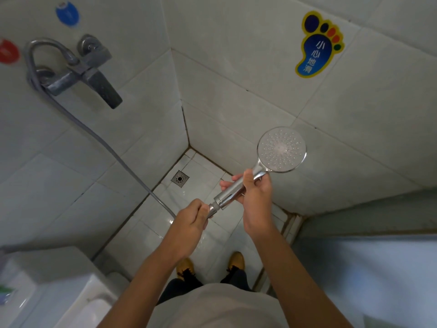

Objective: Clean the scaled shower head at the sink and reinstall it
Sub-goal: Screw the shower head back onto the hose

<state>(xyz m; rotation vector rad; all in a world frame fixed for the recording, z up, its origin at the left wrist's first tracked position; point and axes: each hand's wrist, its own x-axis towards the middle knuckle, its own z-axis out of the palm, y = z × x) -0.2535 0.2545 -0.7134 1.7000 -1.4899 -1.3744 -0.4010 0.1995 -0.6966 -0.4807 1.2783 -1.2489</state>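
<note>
tiled shower corner (189,129) seen from above. right hand (256,200) wraps closed around chrome shower head (281,149) handle, spray face beyond its fingers. left hand (192,220) pinches hose nut (213,207) just below, grey hose (99,138) trailing to wall tap (82,69).

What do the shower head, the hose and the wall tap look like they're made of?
Shower head: shiny chrome finish with bright reflections on the handle, pale matte face with small nozzles; metal or plated plastic, unclear. Hose: grey, dull sheen, likely plastic-sheathed or metal, too fine to tell. Wall tap: metal, chrome dulled and spotted.
</note>
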